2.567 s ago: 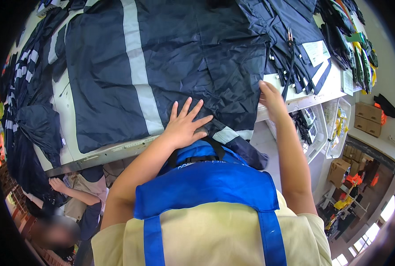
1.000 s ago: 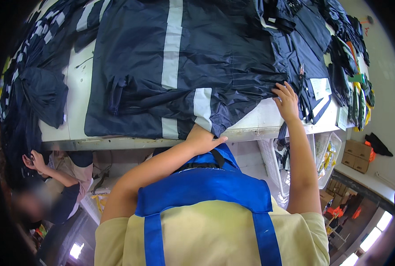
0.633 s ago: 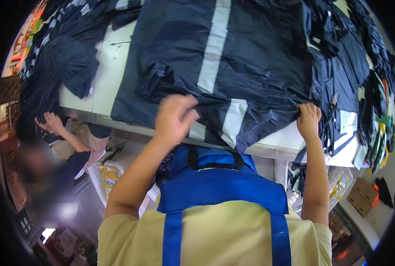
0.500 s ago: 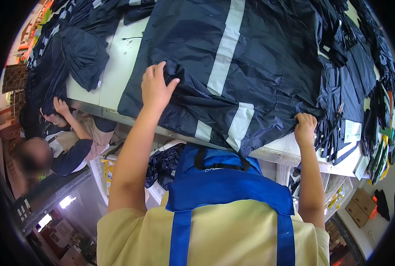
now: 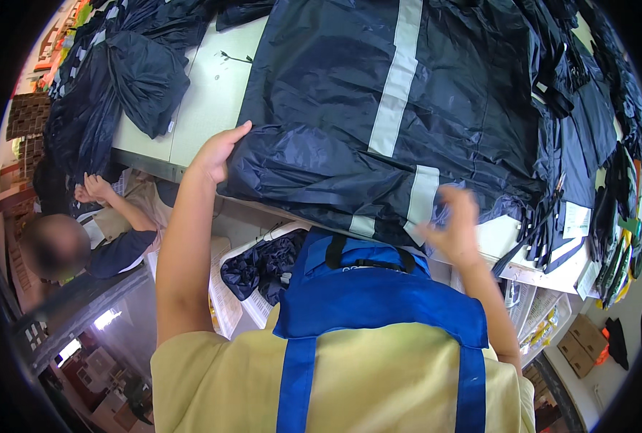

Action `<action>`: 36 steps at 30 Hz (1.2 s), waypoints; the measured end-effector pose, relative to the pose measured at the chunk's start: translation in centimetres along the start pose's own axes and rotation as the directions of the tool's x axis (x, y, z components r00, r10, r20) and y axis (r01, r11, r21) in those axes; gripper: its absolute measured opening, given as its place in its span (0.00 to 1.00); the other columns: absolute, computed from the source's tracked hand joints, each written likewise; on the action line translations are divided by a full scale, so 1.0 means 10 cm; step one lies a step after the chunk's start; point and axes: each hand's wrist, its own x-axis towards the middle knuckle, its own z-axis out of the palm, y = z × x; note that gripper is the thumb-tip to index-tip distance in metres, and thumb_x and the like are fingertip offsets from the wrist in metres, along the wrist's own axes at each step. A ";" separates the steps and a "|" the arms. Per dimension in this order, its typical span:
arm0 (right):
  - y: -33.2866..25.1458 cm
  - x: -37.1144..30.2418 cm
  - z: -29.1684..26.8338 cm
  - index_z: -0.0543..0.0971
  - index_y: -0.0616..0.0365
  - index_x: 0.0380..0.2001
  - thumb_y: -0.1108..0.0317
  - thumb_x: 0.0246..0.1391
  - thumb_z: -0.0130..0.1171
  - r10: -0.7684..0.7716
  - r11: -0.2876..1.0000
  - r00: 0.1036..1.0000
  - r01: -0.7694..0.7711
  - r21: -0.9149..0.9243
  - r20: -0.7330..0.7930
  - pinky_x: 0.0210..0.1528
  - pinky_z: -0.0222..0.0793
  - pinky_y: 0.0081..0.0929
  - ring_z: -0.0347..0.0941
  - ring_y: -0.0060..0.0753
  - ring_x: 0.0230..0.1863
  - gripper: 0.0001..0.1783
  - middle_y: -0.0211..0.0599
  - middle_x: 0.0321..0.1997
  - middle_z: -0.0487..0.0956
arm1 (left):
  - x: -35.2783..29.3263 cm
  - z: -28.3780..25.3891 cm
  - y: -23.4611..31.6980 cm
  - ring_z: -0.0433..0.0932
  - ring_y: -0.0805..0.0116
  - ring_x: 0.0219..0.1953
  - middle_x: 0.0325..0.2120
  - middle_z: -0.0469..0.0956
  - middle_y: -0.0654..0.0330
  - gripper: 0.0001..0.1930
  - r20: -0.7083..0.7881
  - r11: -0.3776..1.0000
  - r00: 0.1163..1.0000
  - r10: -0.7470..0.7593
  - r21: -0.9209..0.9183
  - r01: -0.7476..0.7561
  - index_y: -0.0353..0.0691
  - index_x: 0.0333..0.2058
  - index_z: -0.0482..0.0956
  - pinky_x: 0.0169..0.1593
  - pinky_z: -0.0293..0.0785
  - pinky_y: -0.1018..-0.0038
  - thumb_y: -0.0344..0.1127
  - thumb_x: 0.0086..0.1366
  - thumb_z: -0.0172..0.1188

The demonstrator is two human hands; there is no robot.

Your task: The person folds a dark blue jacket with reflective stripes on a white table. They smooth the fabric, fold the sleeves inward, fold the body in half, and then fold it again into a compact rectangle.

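Caught navy garment spread on desk between two hands

Found navy garment (image 5: 321,79) lying across the desk (image 5: 209,94), near side along the front rim. Looked flatter farther up, gathered and puffed toward the near left. Saw a long grey band (image 5: 395,86) running up the middle, a shorter band (image 5: 423,191) on the gathered part, a small grey patch (image 5: 362,226) at the near side.

Placed left hand (image 5: 216,155) at the puffed left side, against or just beside the cloth, fingers extended. Could not tell left grip: pinching fabric or merely resting.

Logged right hand (image 5: 459,227) as blurred, over the near right part, just beside the shorter band. Read right grip as released, thumb and fingers spread. Could not tell contact with cloth.

Noted bunched dark garment (image 5: 144,83) on the desk's left part. Marked dark straps (image 5: 550,224) and white paper sheet (image 5: 575,220) to the right. Spotted white basket (image 5: 223,312) below the desk, crumpled dark cloth (image 5: 263,265) inside. Saw cardboard boxes (image 5: 583,339) farther right.

Noted blue apron (image 5: 382,307) over yellow shirt (image 5: 379,382) on the wearer. Spotted co-worker (image 5: 115,238) at left, hands close together near dark fabric.
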 end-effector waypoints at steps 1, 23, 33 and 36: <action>-0.25 -0.05 0.12 0.69 0.55 0.55 0.58 0.34 0.71 -0.089 0.987 0.989 0.103 -0.124 0.119 0.50 0.60 0.42 0.66 0.44 0.47 0.41 0.41 0.45 0.70 | 0.04 -0.06 0.03 0.80 0.61 0.38 0.39 0.80 0.52 0.19 -0.016 0.999 1.000 -0.004 -0.035 0.003 0.30 0.42 0.77 0.47 0.76 0.67 0.44 0.66 0.57; 0.23 -0.33 0.93 0.54 0.44 0.68 0.36 0.52 0.50 0.406 0.726 0.901 -0.418 -0.546 -0.151 0.62 0.26 0.76 0.32 0.67 0.72 0.44 0.49 0.73 0.42 | -0.06 -0.49 -0.58 0.76 0.49 0.49 0.45 0.76 0.40 0.32 0.232 -0.006 0.643 0.730 0.943 -0.333 0.57 0.66 0.56 0.54 0.69 0.67 0.32 0.64 0.53; 0.27 -0.44 0.89 0.59 0.47 0.66 0.40 0.52 0.52 0.275 0.759 0.954 -0.292 -0.581 -0.120 0.65 0.23 0.69 0.32 0.57 0.74 0.42 0.43 0.73 0.46 | 0.23 -0.09 0.09 0.76 0.72 0.27 0.31 0.78 0.58 0.23 -0.017 0.584 0.972 0.234 0.802 -0.126 0.46 0.57 0.67 0.31 0.75 0.75 0.40 0.63 0.56; 0.24 -0.44 0.87 0.61 0.47 0.65 0.40 0.52 0.53 0.261 0.778 0.958 -0.282 -0.562 -0.119 0.66 0.20 0.67 0.31 0.56 0.74 0.41 0.43 0.73 0.46 | 0.22 -0.02 0.16 0.75 0.75 0.22 0.24 0.77 0.63 0.15 -0.060 0.897 0.915 0.399 0.232 -0.376 0.46 0.46 0.75 0.22 0.70 0.78 0.25 0.61 0.51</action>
